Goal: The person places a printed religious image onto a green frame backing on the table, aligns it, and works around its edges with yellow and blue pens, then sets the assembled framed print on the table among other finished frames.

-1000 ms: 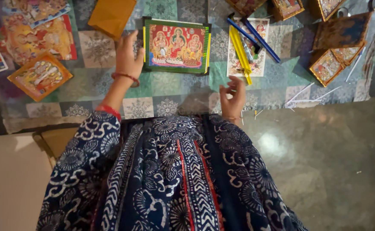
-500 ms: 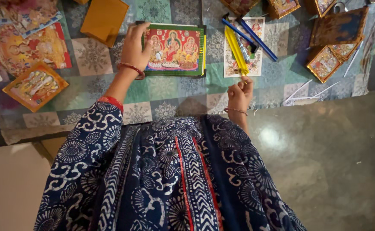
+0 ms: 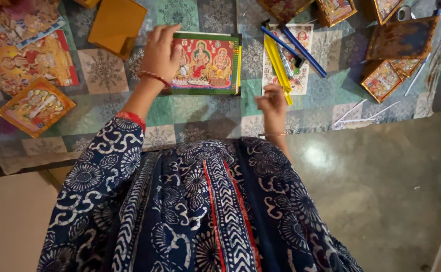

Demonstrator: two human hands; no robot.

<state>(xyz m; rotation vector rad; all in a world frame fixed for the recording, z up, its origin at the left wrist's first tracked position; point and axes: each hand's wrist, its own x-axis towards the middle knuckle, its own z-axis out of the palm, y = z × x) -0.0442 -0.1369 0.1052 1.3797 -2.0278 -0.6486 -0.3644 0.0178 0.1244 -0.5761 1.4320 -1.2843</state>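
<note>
My left hand (image 3: 161, 54) rests flat on the left edge of a green-framed red picture (image 3: 208, 64) that lies on the patterned cloth (image 3: 195, 108). A red bangle circles that wrist. My right hand (image 3: 272, 103) hovers just below a bundle of yellow strips (image 3: 277, 64), its fingers loosely curled near their lower end; whether it pinches anything is unclear. Two blue strips (image 3: 301, 44) lie crossed over a pale printed picture (image 3: 301, 75) beside the yellow ones.
Orange-bordered pictures (image 3: 35, 106) and large colourful prints (image 3: 14, 63) lie at the left. A plain orange board (image 3: 115, 22) sits above my left hand. Small framed pictures (image 3: 381, 80) and a brown board (image 3: 400, 38) are at the right, with thin white sticks (image 3: 364, 113). A polished stone floor (image 3: 381, 191) lies beyond the cloth edge.
My left hand slid from beside the framed picture onto its left edge. My right hand rose from the cloth edge toward the lower end of the yellow strips.
</note>
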